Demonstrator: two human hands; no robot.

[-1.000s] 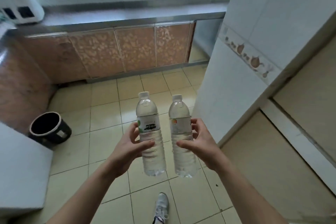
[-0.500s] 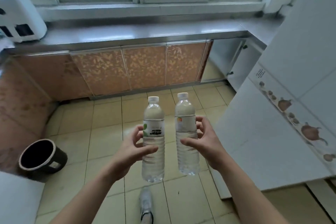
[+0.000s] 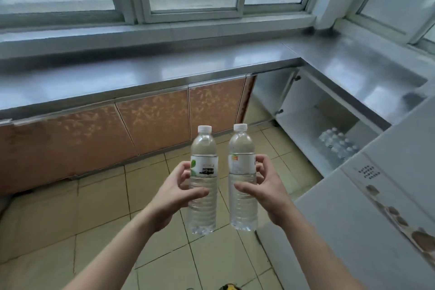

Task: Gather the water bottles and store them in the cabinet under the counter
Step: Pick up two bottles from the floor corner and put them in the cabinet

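1. Left hand (image 3: 173, 198) grips a clear ribbed plastic bottle (image 3: 203, 186), upright, white cap.
2. Right hand (image 3: 264, 189) grips a second bottle (image 3: 242, 181) just beside it.
3. Far right: open white cabinet (image 3: 303, 110) under steel counter (image 3: 164, 70) holds stored bottles (image 3: 337, 145).

Clear bottles (image 3: 203, 181) with white caps (image 3: 204, 128); orange mottled cabinet doors (image 3: 153, 122); beige floor tiles (image 3: 101, 195).

left hand (image 3: 173, 195) grips green-label bottle (image 3: 203, 181), right hand (image 3: 264, 192) grips orange-label bottle (image 3: 242, 179), both upright, apart, over tiled floor (image 3: 98, 214); open cabinet (image 3: 306, 110) right, stored bottles (image 3: 337, 145) inside
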